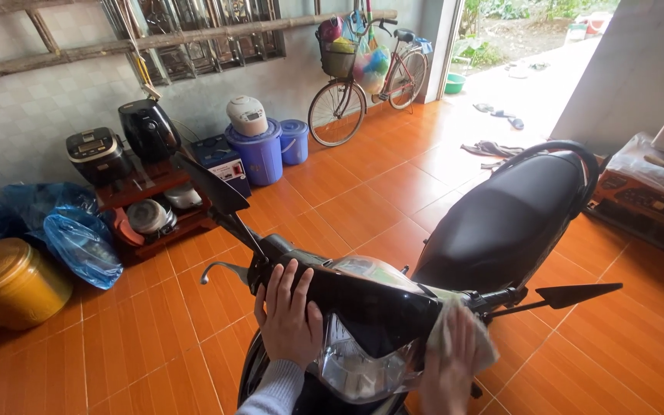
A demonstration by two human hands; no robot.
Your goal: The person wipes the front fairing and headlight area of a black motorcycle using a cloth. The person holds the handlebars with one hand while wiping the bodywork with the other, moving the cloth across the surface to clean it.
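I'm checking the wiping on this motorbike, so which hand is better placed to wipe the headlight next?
The right hand, most likely. It already presses the cloth against the cowl's right edge, just beside the headlight. The left hand lies flat and bare on the black cowl, holding nothing.

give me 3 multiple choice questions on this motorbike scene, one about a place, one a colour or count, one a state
1. Where does the left hand rest?
A. on the black front cowl above the headlight
B. on the seat
C. on the bicycle

2. What colour are the two lidded plastic bins by the wall?
A. red
B. blue
C. white

3. What is the right hand doing?
A. hanging free
B. gripping a mirror stalk
C. pressing a pale cloth against the motorbike

Answers: 1 A, the palm lies flat on the cowl; 2 B, both bins are blue; 3 C, the cloth is bunched under the fingers beside the headlight.
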